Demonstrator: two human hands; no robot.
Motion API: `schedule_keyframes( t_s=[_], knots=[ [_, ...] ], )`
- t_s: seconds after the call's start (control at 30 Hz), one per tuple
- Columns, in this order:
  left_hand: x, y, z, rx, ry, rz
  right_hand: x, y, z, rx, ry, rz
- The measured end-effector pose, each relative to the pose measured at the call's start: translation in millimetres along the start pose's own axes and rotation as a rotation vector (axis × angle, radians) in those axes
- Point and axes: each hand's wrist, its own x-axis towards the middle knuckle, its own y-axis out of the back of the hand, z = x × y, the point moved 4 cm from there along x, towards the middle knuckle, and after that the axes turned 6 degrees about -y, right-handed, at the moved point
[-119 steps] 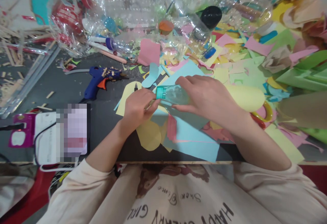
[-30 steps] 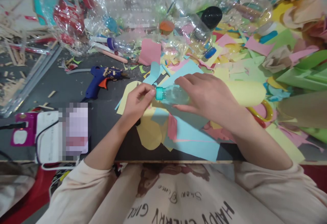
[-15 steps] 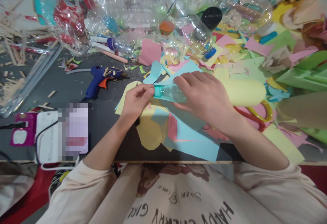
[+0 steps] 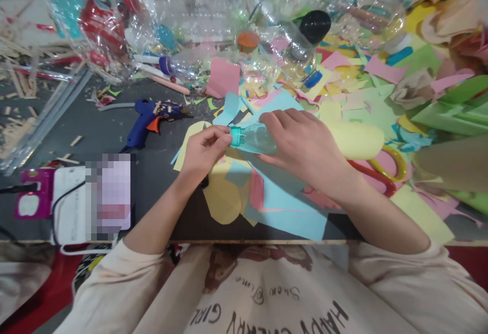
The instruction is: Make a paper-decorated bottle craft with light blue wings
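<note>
Glue gun (image 4: 135, 123) lies at nine o'clock from the bottle (image 4: 257, 139), clear plastic (image 4: 204, 16) at twelve. Right fingers (image 4: 272, 124) curl round the bottle; left fingers (image 4: 222, 143) pinch its cap (image 4: 236, 136).

Right hand (image 4: 301, 143) hides one end of the bottle (image 4: 257, 138); phone screen (image 4: 114, 186) (pixelated) is illegible; the right edge crops green paper (image 4: 457, 102).

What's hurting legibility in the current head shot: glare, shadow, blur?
Head view: bright glints break up the clear plastic at the back; head view: general softness leaves the bottle with weak edges; head view: soft shadow darkens part of the blue paper below it; head view: blocky pixelation covers part of the phone.
</note>
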Motion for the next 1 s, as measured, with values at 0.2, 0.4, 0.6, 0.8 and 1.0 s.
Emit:
schedule_keyframes(
  t_s=[0.2,0.4,0.6,0.8,1.0],
  knots=[
    [-0.1,0.8,0.5,0.005,0.011,-0.002,0.0,-3.1,-0.2,-0.020,0.018,0.010],
    [0.5,-0.1,0.5,0.007,0.022,-0.004,-0.3,-4.4,-1.0,0.001,0.010,0.000],
    [1.0,-0.5,1.6,-0.002,0.026,-0.026,1.1,-3.5,-2.4,-0.027,0.010,-0.026],
    [1.2,1.6,6.6,0.056,-0.005,-0.054,1.9,-5.5,-2.8,-0.024,0.019,-0.006],
    [1.8,2.9,6.5,0.076,-0.010,-0.067,0.8,-5.5,-4.7,-0.036,0.024,-0.012]
  ],
)
